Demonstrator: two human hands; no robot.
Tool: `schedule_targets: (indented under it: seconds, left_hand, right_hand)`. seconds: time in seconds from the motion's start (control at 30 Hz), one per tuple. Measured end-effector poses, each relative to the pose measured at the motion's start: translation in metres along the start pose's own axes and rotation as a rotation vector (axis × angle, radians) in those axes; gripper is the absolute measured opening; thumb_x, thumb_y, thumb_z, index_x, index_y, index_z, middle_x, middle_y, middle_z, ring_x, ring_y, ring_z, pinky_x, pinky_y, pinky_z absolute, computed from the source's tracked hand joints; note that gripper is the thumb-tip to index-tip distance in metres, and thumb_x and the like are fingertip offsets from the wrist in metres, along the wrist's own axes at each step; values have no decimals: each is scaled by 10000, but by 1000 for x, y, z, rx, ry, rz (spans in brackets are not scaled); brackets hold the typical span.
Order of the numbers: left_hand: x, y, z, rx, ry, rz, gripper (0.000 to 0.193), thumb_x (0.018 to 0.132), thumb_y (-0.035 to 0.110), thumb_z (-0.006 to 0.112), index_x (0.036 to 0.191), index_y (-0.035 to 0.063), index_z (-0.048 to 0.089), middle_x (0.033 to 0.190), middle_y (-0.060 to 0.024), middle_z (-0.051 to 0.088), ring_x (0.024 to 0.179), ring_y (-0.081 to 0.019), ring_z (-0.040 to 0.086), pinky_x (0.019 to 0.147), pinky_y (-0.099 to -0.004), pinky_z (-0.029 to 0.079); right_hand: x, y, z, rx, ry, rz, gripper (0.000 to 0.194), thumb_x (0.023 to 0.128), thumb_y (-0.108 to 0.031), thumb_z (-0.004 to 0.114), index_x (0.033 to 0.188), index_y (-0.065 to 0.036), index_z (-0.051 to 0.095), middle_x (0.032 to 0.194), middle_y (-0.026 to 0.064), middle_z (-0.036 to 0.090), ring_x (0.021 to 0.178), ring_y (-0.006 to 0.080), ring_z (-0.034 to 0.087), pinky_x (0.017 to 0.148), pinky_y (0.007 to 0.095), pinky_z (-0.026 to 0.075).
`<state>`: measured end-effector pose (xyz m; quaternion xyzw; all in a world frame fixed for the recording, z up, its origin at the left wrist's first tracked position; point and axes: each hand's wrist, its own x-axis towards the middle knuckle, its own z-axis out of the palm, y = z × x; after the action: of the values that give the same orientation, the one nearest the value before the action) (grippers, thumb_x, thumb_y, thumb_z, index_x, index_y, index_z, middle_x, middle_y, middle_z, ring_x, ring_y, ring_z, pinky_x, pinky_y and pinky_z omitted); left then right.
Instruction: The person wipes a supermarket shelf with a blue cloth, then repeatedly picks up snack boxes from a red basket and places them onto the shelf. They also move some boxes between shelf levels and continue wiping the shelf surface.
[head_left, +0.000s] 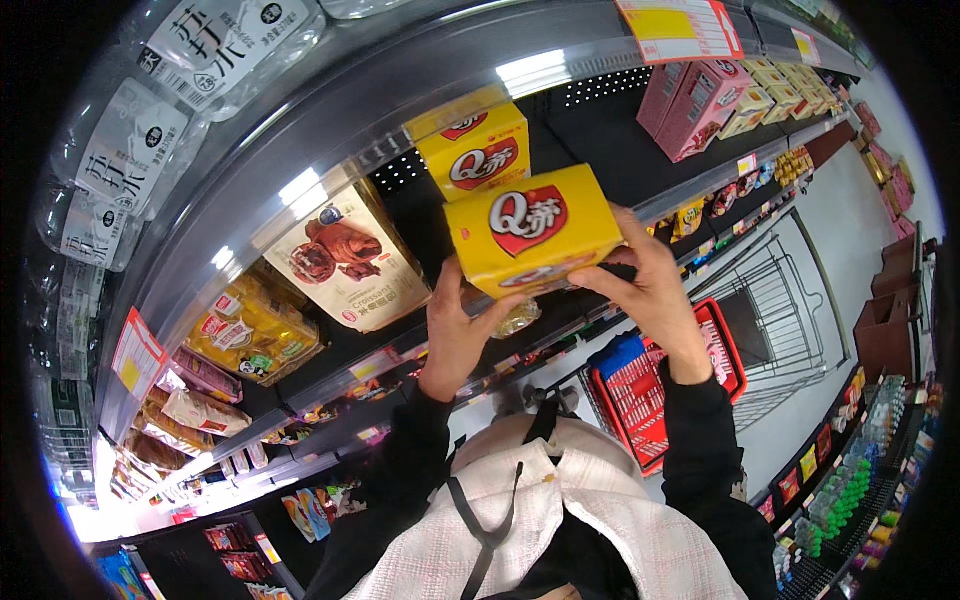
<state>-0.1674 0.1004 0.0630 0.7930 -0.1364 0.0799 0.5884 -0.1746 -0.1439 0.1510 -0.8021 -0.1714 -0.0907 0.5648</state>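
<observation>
Between both hands I hold a yellow snack box (536, 225) with a red and white emblem, in front of the black shelf. My left hand (461, 322) grips its lower left corner, the thumb at the underside. At its right end is my right hand (645, 281), fingers behind and thumb along the bottom edge. Just behind it, a matching yellow box (484, 150) stands on the shelf. To the left on the same shelf are a cream-coloured croissant package (352, 262) and a yellow bread package (251, 326).
Pink boxes (694, 105) stand farther right on the shelf. Water bottles (131, 150) line the upper shelf at left. A red shopping basket (634, 405) and a wire cart (780, 315) are on the right beside me. Another stocked shelf (847, 480) stands at lower right.
</observation>
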Motion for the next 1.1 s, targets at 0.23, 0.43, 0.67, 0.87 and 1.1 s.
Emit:
schedule_targets:
  seconds: [0.23, 0.43, 0.67, 0.87, 1.1]
  left_hand:
    - [24, -18, 3, -32, 104, -8, 602, 868, 126, 872, 1330, 12, 503, 1264, -171, 683, 1134, -248, 697, 967, -397, 581]
    - [30, -28, 8, 70, 141, 48, 552, 864, 100, 864, 1290, -12, 531, 1268, -160, 589, 1158, -262, 656, 938, -385, 615]
    - [33, -30, 13, 124, 184, 47, 588, 847, 41, 859, 1321, -5, 513, 1291, -144, 526, 1185, -266, 629, 917, -373, 639]
    - [34, -32, 14, 135, 210, 7, 909, 819, 61, 885, 1562, 39, 362, 1409, -165, 477, 1289, -275, 564, 983, -394, 600]
    - [44, -38, 11, 196, 84, -17, 1090, 798, 129, 912, 1638, 43, 223, 1589, -218, 373, 1395, -322, 510, 1040, -420, 556]
  right_hand:
    - [28, 48, 24, 100, 20, -8, 517, 960, -137, 779, 1412, -1, 568, 1258, 68, 676, 1097, 98, 626, 897, 273, 556]
    - [38, 69, 31, 148, -5, 25, 529, 965, -152, 777, 1420, -6, 550, 1255, 85, 672, 1088, 114, 633, 910, 274, 554]
    - [45, 88, 35, 187, -18, 58, 639, 937, -143, 787, 1502, -49, 505, 1383, 119, 622, 1263, 218, 614, 990, 364, 566]
    - [51, 100, 33, 216, -37, 37, 668, 925, -128, 788, 1524, -59, 499, 1435, 139, 598, 1346, 250, 591, 1035, 402, 562]
    - [52, 105, 25, 374, -71, -21, 684, 997, -347, 740, 1536, -21, 473, 1423, 130, 617, 1326, 213, 571, 1137, 377, 456]
